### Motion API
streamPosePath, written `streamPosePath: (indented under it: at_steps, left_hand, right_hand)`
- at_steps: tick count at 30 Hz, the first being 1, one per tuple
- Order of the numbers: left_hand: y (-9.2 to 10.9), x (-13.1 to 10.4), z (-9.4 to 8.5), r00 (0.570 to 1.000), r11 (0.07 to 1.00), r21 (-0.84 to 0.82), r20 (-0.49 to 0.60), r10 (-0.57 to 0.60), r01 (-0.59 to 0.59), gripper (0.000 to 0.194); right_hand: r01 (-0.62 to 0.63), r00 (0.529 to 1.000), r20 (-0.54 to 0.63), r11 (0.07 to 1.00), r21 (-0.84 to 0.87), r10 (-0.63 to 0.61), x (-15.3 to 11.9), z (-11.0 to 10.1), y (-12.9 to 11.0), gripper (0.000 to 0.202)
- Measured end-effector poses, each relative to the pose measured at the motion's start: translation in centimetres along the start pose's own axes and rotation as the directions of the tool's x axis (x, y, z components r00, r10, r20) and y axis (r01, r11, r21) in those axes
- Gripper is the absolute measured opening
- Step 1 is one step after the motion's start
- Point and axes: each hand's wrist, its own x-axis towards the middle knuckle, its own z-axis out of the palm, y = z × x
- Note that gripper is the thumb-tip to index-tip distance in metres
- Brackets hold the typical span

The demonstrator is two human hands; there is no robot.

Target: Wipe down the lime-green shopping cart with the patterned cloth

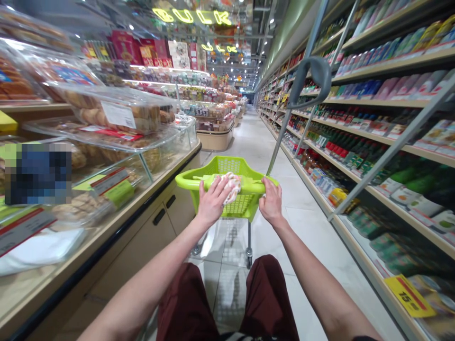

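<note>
A lime-green shopping cart [202,182] stands in front of me in the aisle. My left hand [212,201] rests on a white and pinkish patterned cloth [232,188] at the middle of the cart's near edge, its fingers spread a little over the cloth. Whether those fingers grip the cloth is hard to see. On the right part of the same edge, my right hand [271,201] is closed round the green rim.
A bakery counter [142,199] with clear boxes of baked goods runs along the left. Shelves of packaged goods [384,137] line the right, with a slanted metal ladder [391,166] against them. Tiled floor [249,137] stretches ahead between them.
</note>
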Motion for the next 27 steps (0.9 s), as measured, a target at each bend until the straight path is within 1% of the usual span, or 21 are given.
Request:
streamPosePath:
  at_steps: [2, 4, 6, 10, 12, 13, 15, 18, 20, 21, 23, 25, 27]
  left_hand:
    - [-0.7, -0.8, -0.3, 0.999, 0.999, 0.024, -0.049, -0.020, 0.021, 0.039]
    - [-0.8, -1.1, 0.0, 0.995, 0.998, 0.039, -0.093, -0.037, 0.041, 0.036]
    - [0.1, -0.7, 0.7, 0.993, 0.999, 0.035, -0.112, -0.024, 0.028, 0.035]
    - [2.4, 1.0, 2.2, 0.993, 0.997, 0.004, -0.098, 0.071, -0.071, 0.035]
    - [2.3, 1.3, 2.4, 0.992, 0.995, 0.003, -0.087, 0.097, -0.097, 0.035]
    - [1.8, 1.2, 2.2, 0.992, 0.995, 0.008, -0.077, 0.102, -0.102, 0.035]
    - [-0.1, 0.4, 1.4, 0.995, 0.996, 0.025, -0.055, 0.085, -0.083, 0.036]
    - [-3.8, -1.2, -0.5, 0.999, 0.997, 0.079, -0.042, -0.015, 0.018, 0.037]
    - [-5.3, -1.7, -1.6, 0.997, 0.992, 0.106, -0.018, -0.073, 0.074, 0.038]
    - [-5.4, -1.7, -1.9, 0.996, 0.991, 0.108, 0.002, -0.084, 0.083, 0.039]
    - [-4.6, -1.1, -2.0, 0.996, 0.994, 0.087, 0.040, -0.076, 0.073, 0.041]
    - [-2.6, 0.0, -1.3, 0.997, 0.998, 0.049, 0.066, -0.034, 0.030, 0.042]
    - [-0.6, 1.3, -0.5, 0.996, 0.999, 0.013, 0.087, 0.031, -0.032, 0.042]
  right_hand:
    - [0.003, 1.000, -0.009, 1.000, -0.005, -0.003, 0.0, 0.1, -0.1, 0.067]
    - [0.004, 1.000, -0.019, 1.000, -0.008, -0.004, -0.1, 0.2, -0.2, 0.067]
    - [-0.001, 0.999, -0.046, 1.000, -0.013, 0.000, -0.1, 0.3, -0.4, 0.068]
    - [-0.002, 0.995, -0.099, 1.000, -0.026, 0.000, -0.2, 0.6, -0.2, 0.068]
    - [0.034, 0.995, -0.095, 0.999, -0.039, -0.038, -0.3, 0.6, 0.4, 0.068]
    - [0.065, 0.994, -0.085, 0.997, -0.051, -0.069, -0.3, 0.5, 0.9, 0.068]
    - [0.150, 0.987, -0.038, 0.985, -0.080, -0.154, -0.4, 0.2, 1.9, 0.068]
    - [0.268, 0.963, 0.061, 0.958, -0.104, -0.263, -0.3, -0.8, 3.1, 0.068]
    - [0.274, 0.959, 0.107, 0.956, -0.107, -0.263, 0.0, -1.5, 3.1, 0.066]
    - [0.254, 0.963, 0.119, 0.961, -0.110, -0.241, 0.1, -1.8, 2.7, 0.064]
    - [0.208, 0.971, 0.140, 0.972, -0.106, -0.193, 0.5, -2.2, 1.2, 0.062]
    - [0.205, 0.967, 0.169, 0.976, -0.078, -0.190, 0.9, -2.3, -1.1, 0.060]
    - [0.233, 0.954, 0.204, 0.972, -0.039, -0.220, 1.4, -2.1, -3.3, 0.057]
